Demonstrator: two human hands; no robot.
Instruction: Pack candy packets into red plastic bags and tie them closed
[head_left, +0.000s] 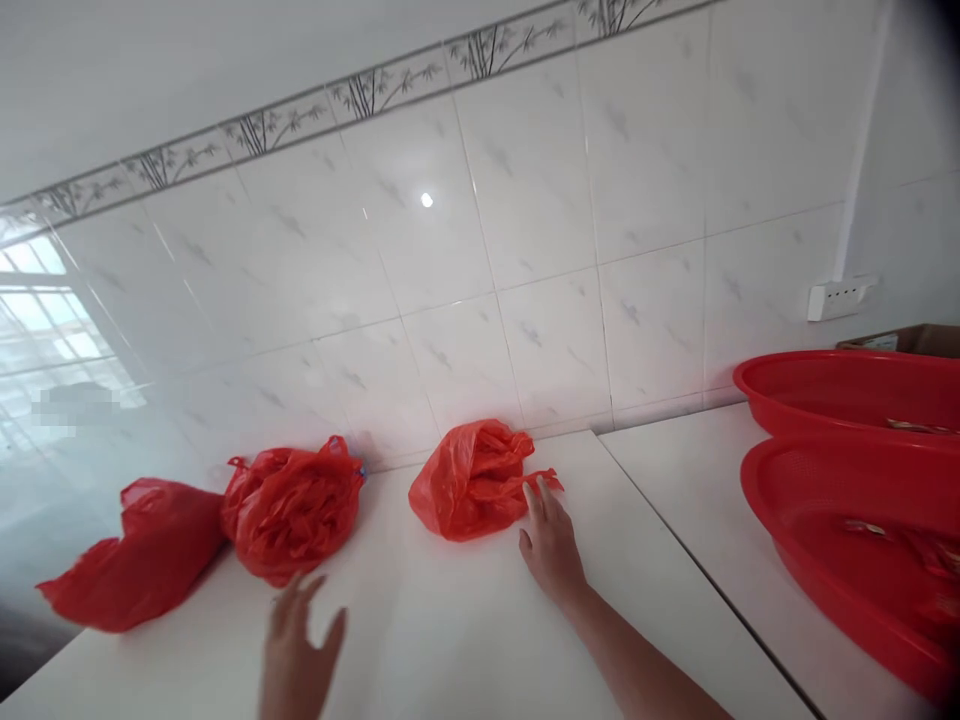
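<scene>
My right hand (556, 555) is positioned at the right end of the right red plastic bag (469, 490), which lies near the back edge of the table (420, 630), left of its back right corner. Its fingers are loosely spread, thumb apart; whether the fingertips contact the bag, I cannot tell. My left hand (296, 655), blurred, holds nothing: fingers spread, just in front of the middle red plastic bag (292, 515).

- Left hand (298, 645): bare, with slim fingers, outlines softened by blur;
- Right hand (553, 548): bare, with tapering fingers and a narrow wrist;
- Right forearm (637, 645): bare as far as the view reaches, broadening away from the wrist
</scene>
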